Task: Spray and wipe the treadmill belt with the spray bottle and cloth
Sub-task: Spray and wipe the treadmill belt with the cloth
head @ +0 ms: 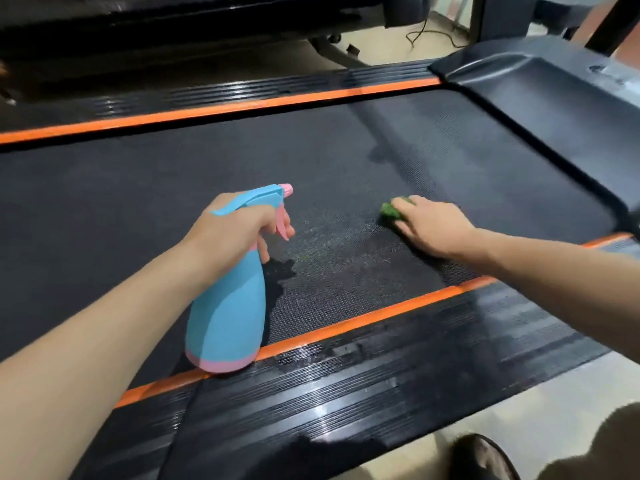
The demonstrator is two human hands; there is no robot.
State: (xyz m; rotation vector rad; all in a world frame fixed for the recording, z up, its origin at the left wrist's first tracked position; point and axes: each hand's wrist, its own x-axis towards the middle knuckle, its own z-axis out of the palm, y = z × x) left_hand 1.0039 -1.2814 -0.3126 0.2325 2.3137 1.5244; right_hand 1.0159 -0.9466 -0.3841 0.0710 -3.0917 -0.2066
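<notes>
Near left: left hand wrapped round neck of light-blue plastic spray bottle with pink trigger and base, nozzle aimed right. Farther right: right hand pressing crumpled green cloth onto black textured treadmill belt, speckled wet between the hands.

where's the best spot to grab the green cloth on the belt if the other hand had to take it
Take the green cloth by its bunched left end, the only part showing past the right hand, whose fingers cover the rest. Come from the left, low over the treadmill belt, and pinch the raised folds. The left hand holds the spray bottle, so it would probably need setting down first.
</notes>
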